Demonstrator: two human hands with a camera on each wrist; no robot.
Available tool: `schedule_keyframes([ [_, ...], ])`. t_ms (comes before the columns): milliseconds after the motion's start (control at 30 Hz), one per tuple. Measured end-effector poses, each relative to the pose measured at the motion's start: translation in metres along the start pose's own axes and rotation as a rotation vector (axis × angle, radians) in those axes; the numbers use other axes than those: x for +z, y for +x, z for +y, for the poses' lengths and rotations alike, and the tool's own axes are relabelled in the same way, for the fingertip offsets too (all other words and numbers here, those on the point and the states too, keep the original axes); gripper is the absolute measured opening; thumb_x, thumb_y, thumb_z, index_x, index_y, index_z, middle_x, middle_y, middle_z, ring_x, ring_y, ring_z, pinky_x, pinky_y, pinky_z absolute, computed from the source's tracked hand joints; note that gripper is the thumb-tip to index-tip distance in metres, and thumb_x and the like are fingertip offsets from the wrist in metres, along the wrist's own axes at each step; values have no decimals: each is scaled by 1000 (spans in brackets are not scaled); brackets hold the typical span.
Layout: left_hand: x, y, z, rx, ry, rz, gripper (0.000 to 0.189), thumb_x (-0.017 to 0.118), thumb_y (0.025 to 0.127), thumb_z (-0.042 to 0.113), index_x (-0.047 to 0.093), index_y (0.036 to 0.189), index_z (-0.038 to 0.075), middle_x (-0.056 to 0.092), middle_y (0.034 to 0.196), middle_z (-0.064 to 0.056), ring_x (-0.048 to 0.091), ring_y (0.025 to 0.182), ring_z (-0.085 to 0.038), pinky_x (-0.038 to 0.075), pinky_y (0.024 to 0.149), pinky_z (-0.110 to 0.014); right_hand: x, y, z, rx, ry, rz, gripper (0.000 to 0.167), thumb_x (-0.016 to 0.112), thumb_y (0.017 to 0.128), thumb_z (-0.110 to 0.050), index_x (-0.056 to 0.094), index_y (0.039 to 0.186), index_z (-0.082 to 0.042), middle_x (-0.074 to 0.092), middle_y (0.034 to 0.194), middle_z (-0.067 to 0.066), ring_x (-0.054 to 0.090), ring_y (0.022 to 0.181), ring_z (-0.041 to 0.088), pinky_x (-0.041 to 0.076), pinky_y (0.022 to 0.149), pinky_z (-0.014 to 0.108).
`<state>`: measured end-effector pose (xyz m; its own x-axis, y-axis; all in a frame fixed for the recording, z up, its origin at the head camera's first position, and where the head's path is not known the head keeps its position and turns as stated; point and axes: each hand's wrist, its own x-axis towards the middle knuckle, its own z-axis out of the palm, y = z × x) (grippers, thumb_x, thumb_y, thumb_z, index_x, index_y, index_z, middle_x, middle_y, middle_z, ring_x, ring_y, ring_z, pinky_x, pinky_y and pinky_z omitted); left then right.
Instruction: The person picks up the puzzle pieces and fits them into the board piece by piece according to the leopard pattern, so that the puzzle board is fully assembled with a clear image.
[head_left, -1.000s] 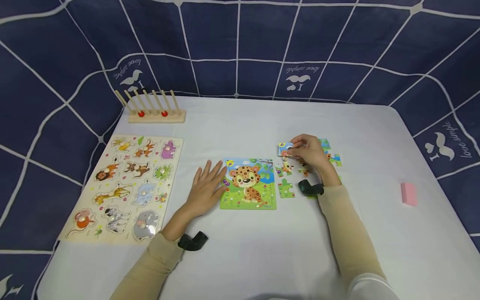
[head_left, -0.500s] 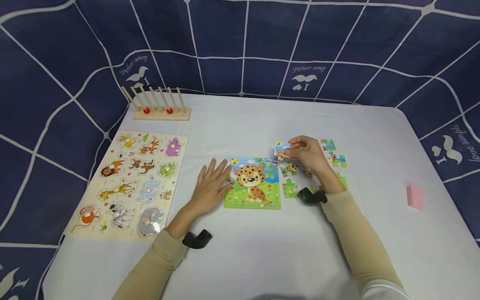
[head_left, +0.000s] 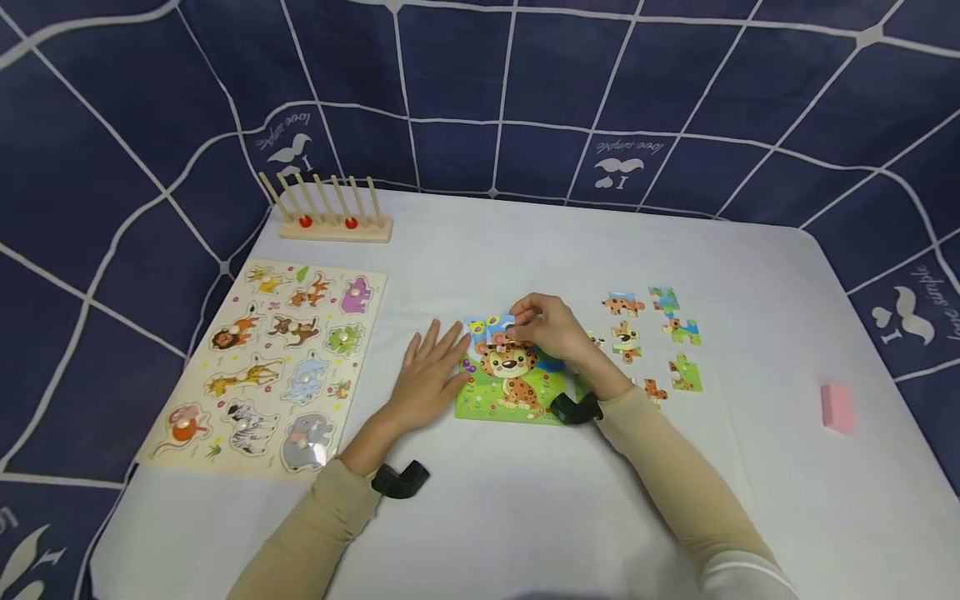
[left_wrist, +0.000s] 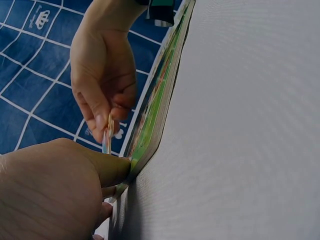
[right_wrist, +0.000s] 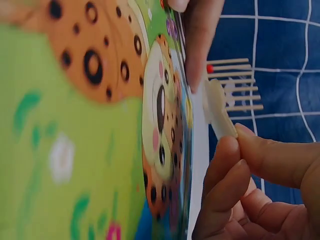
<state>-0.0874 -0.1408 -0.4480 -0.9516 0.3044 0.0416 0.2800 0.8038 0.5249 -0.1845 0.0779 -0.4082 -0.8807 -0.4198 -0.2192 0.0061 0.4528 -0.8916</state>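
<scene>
A leopard puzzle board [head_left: 502, 408] lies on the table between my two hands. My left hand [head_left: 426, 385] rests flat with spread fingers at the board's left edge; its thumb [left_wrist: 114, 171] touches that edge in the left wrist view. Over the board's upper part, my right hand [head_left: 553, 333] pinches a puzzle piece [head_left: 498, 328] with blue sky and a yellow patch between thumb and fingertips. In the right wrist view this puzzle piece [right_wrist: 218, 107] shows its pale back and stands tilted above the board. Several loose puzzle pieces [head_left: 686, 372] lie right of the board.
A wooden animal peg puzzle [head_left: 279, 358] lies at the left. Behind it stands a wooden rack [head_left: 335, 230] with upright pegs and two red beads. A pink block [head_left: 837, 408] sits at the far right. A dark blue checked cloth [head_left: 450, 75] hangs behind the table.
My right hand has carried the pinched puzzle piece left, from above the loose pieces to over the upper left of the leopard board. My left hand stays at the board's edge.
</scene>
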Motion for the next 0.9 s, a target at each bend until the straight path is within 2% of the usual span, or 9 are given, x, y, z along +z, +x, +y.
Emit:
schedule_keyframes([
  [267,0,1,1,-5,-2,-20,57,48,101,30,33,152,7,18,163,-10,2,152,-37,-3,121,-55,14,6,-5,25,-84,7,27,72,88,-8,63,112,1,63,96,13,65,71,15,55,63,27],
  [533,1,2,0,-4,5,-16,57,50,101,29,34,151,7,19,163,-10,3,152,-37,-2,121,-56,20,9,-6,35,-163,38,27,76,84,-13,66,106,-3,65,92,10,60,72,17,50,61,24],
  [900,-2,1,1,-3,4,-20,59,51,100,29,34,151,6,19,163,-11,2,152,-37,-1,121,-57,28,10,-8,54,-217,62,25,77,83,-14,66,103,-4,65,89,9,58,57,11,48,47,23],
])
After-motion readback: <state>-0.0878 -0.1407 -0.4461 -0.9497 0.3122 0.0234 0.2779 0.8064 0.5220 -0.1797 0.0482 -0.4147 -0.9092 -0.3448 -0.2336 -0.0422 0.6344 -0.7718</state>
